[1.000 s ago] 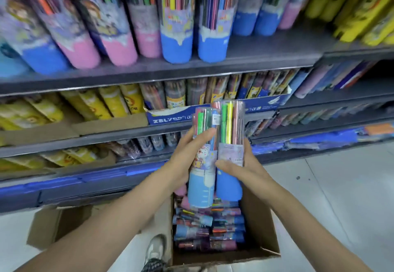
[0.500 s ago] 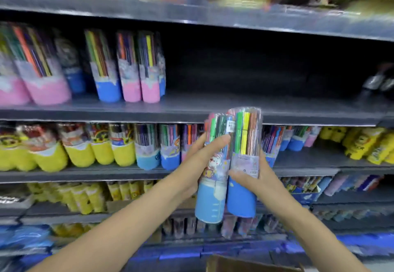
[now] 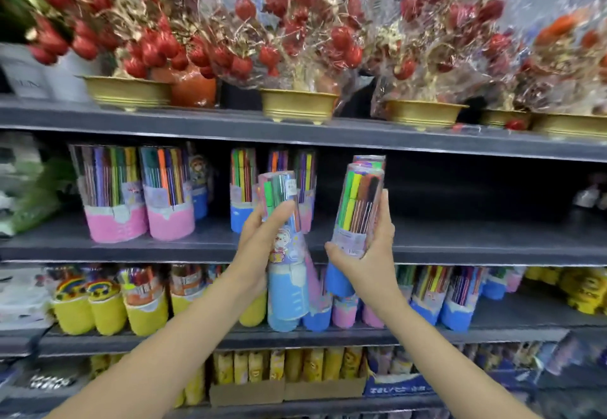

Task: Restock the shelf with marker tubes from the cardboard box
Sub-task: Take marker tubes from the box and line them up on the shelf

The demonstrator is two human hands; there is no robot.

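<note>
left hand (image 3: 259, 244) grips marker tube (image 3: 289, 267) | right hand (image 3: 368, 254) grips second tube (image 3: 358, 208) | stand upright, shelf (image 3: 460, 248) gap 2 o'clock

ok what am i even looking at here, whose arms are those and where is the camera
There is no machine here. The camera sits on a person's head, looking forward and down, so the two bare arms are that person's own. They face a shop shelf. The left hand grips marker tubes with pale blue bases; a pink-based tube shows behind the front one. The right hand grips a tube with a darker blue base, with another tube top peeking behind it. Both are raised before the middle shelf, where pink-based tubes and blue-based ones stand at the left. Above stand wrapped red decorations in gold bowls.
</note>
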